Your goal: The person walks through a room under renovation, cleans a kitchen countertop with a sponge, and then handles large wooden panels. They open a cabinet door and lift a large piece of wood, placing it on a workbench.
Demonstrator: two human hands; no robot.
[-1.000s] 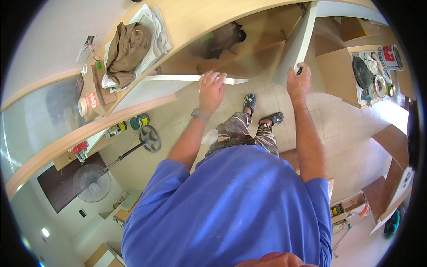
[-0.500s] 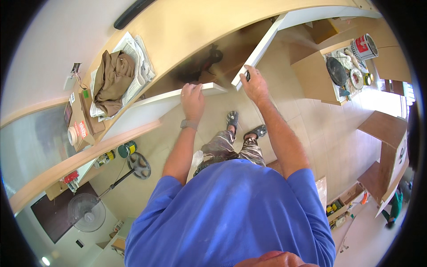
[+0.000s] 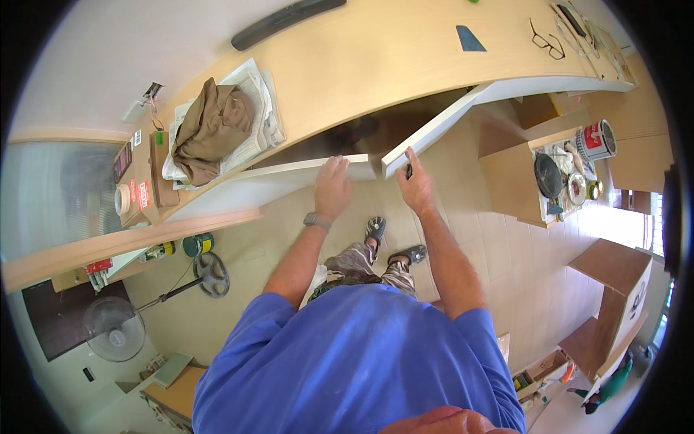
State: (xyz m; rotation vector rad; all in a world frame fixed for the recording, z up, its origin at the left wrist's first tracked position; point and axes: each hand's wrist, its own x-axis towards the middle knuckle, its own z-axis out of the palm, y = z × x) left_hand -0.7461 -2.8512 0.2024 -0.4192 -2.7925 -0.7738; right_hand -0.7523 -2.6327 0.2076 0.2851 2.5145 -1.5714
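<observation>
Two white cabinet doors stand ajar under a long pale wood counter, their free edges close together. My left hand (image 3: pixel 334 189) lies with outstretched fingers against the top of the left door (image 3: pixel 253 184). At the free end of the right door (image 3: pixel 441 129) is my right hand (image 3: pixel 417 189), its index finger stretched along the edge. A small black object (image 3: pixel 410 171) shows between its thumb and fingers; I cannot tell its kind. Behind the doors the cabinet's inside (image 3: pixel 347 137) is dark, its contents unclear.
On the counter (image 3: pixel 347 69) lie a brown cloth (image 3: pixel 217 130) on newspapers, a dark blue flat piece (image 3: pixel 470 39) and eyeglasses (image 3: pixel 547 40). A box (image 3: pixel 491 181) with a paint can (image 3: pixel 596 139) stands right. A standing fan (image 3: pixel 116 329) is left. A person in green (image 3: pixel 611 387) is far right.
The right door has swung closer to the cabinet, my right hand moving with it. My left hand stays at the left door. The view has shifted, showing more of the counter.
</observation>
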